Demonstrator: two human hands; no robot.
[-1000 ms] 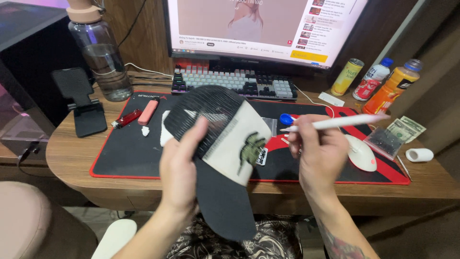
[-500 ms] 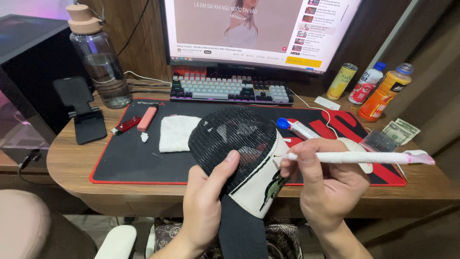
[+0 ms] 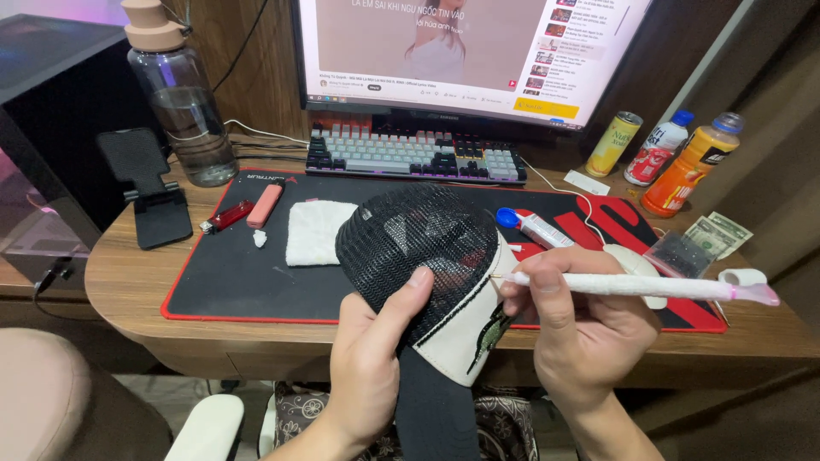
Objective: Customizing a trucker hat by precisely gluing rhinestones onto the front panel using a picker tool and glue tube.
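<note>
Hands meet over the near edge of the bench, both busy with a cap. That cap, black mesh at the back with a cream front panel and a dark brim pointing down toward the person, sits just in front of the black, red-edged desk mat, hanging partly past the bench's edge. The left hand has its fingers closed on the cap from below, thumb pressed onto the mesh. The right hand, right of the cap and touching its cream panel, pinches a long white stick-like tool between thumb and fingers; the tool's left tip touches the cap's seam, and its pink end points away to the right.

On the mat behind the cap lie a white folded cloth, a pink lighter-shaped item and a red one further left, and a small white tube with a blue cap to the right. Beyond the mat stand a keyboard and a monitor. Far left of the cap are a black phone stand and a clear water bottle.
</note>
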